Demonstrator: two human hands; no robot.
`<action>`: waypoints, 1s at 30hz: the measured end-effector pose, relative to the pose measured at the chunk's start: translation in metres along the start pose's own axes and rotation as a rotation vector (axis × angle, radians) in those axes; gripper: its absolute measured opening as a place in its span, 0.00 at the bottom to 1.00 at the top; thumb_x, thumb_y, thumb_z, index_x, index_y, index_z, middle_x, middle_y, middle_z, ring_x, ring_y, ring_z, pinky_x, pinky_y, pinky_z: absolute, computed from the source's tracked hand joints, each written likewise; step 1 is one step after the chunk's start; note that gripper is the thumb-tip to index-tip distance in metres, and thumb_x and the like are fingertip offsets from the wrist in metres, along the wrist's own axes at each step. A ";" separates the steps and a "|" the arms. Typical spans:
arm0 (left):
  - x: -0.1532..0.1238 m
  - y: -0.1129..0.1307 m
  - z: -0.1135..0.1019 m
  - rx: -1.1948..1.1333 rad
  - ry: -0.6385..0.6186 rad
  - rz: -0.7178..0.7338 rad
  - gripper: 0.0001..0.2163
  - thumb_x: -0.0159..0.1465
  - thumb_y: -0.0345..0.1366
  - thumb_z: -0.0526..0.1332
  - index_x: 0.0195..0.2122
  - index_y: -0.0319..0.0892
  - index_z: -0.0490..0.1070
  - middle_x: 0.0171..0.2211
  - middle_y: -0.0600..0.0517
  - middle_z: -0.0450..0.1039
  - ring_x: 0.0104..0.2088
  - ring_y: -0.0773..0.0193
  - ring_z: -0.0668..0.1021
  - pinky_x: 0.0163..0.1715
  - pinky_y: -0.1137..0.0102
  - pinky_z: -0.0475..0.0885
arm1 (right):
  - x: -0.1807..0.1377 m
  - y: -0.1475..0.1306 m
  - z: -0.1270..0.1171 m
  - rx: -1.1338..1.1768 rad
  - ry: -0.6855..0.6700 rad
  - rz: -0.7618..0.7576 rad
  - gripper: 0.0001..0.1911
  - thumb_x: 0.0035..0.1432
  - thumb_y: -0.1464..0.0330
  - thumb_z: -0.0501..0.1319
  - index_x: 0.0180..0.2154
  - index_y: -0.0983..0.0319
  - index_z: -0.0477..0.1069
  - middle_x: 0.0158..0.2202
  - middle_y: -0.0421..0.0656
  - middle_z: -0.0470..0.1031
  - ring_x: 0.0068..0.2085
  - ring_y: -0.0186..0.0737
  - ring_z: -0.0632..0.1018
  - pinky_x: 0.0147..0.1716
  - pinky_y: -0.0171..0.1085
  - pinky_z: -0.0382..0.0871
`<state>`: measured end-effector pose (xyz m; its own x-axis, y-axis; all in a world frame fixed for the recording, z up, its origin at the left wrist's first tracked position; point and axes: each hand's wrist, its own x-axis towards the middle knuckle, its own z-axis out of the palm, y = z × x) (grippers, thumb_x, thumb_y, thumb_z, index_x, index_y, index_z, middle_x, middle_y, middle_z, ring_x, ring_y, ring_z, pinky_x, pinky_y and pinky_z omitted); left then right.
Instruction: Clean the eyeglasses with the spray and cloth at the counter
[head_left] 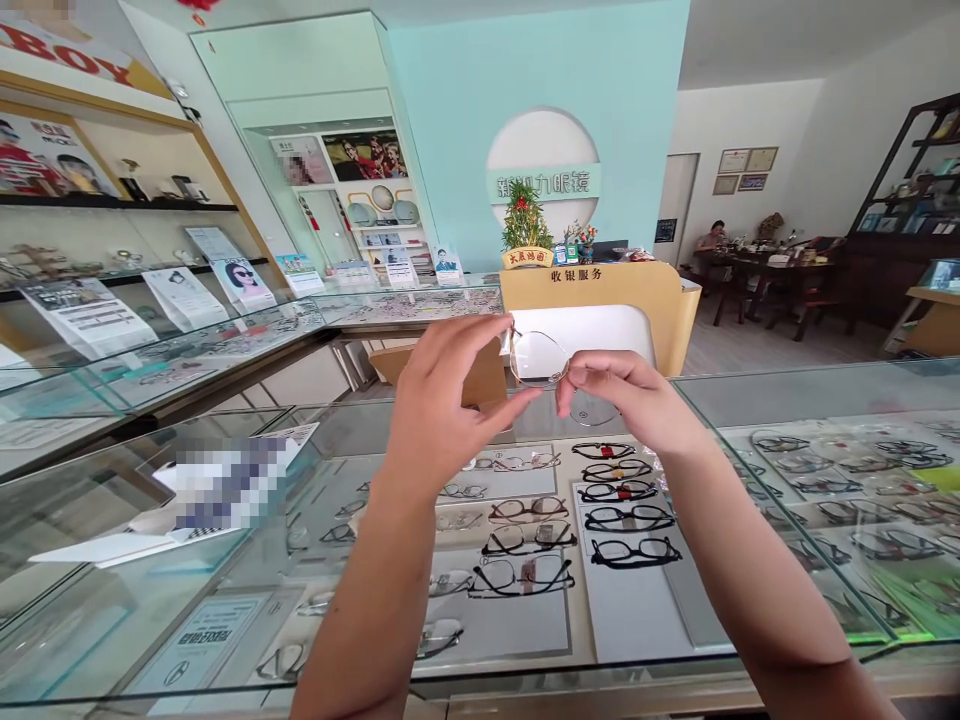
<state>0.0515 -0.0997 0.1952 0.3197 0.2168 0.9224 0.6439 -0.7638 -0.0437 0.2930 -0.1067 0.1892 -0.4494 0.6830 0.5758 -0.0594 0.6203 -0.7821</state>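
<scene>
Both my hands are raised over a glass display counter (480,680) and hold a pair of thin-rimmed glasses (538,358) between them. My left hand (442,395) pinches the left side of a clear lens with thumb and fingers. My right hand (626,395) grips the frame at the lens's right edge, fingers curled. A second lens shows dimly below the right hand. Inside the counter, rows of black and brown spectacle frames (626,518) lie on grey trays.
More glass counters run along the left (150,370) and right (862,470), filled with frames. A yellow cashier desk (600,290) with a small tree stands ahead. A person sits at a dark table (765,270) at the far right. Papers lie on the left counter.
</scene>
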 end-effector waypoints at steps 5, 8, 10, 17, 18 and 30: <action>-0.001 0.001 0.001 -0.034 0.029 0.052 0.26 0.65 0.44 0.76 0.62 0.52 0.74 0.59 0.47 0.82 0.57 0.50 0.84 0.60 0.51 0.80 | -0.005 -0.004 0.000 -0.037 -0.011 -0.026 0.18 0.77 0.62 0.60 0.32 0.56 0.78 0.33 0.38 0.81 0.38 0.37 0.79 0.47 0.41 0.74; -0.001 0.004 0.003 -0.027 0.070 0.062 0.25 0.64 0.44 0.77 0.60 0.52 0.75 0.57 0.48 0.83 0.56 0.50 0.84 0.59 0.51 0.80 | -0.011 -0.012 0.000 -0.166 0.015 -0.061 0.18 0.78 0.63 0.59 0.33 0.57 0.78 0.34 0.38 0.81 0.38 0.36 0.78 0.44 0.39 0.73; -0.001 0.005 0.005 -0.011 0.105 0.061 0.25 0.63 0.45 0.77 0.59 0.52 0.75 0.55 0.48 0.83 0.55 0.50 0.84 0.57 0.51 0.81 | -0.015 -0.018 0.000 -0.252 0.054 -0.096 0.17 0.78 0.63 0.59 0.34 0.57 0.78 0.34 0.38 0.80 0.38 0.36 0.78 0.43 0.39 0.72; -0.004 0.011 0.008 0.016 0.302 -0.061 0.26 0.61 0.44 0.78 0.59 0.53 0.74 0.54 0.48 0.82 0.54 0.49 0.83 0.57 0.48 0.80 | -0.023 -0.024 0.001 -0.659 0.468 -0.354 0.19 0.68 0.57 0.69 0.57 0.53 0.74 0.55 0.46 0.80 0.56 0.50 0.79 0.57 0.52 0.73; -0.005 0.012 0.008 0.021 0.335 -0.106 0.27 0.61 0.44 0.78 0.59 0.53 0.74 0.54 0.48 0.81 0.55 0.48 0.83 0.57 0.48 0.80 | -0.023 -0.024 0.002 -0.733 0.518 -0.396 0.23 0.65 0.56 0.71 0.59 0.53 0.73 0.57 0.47 0.79 0.58 0.53 0.78 0.59 0.54 0.73; -0.007 0.029 0.003 -0.006 0.484 -0.239 0.26 0.60 0.42 0.80 0.58 0.52 0.75 0.51 0.48 0.79 0.53 0.49 0.82 0.51 0.49 0.79 | -0.019 -0.017 0.021 -0.892 0.706 -0.437 0.25 0.67 0.58 0.73 0.62 0.51 0.73 0.56 0.49 0.82 0.51 0.53 0.83 0.51 0.54 0.79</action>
<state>0.0697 -0.1214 0.1863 -0.1928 0.0808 0.9779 0.6551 -0.7314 0.1896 0.2840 -0.1384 0.1862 0.0552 0.2376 0.9698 0.6739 0.7078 -0.2118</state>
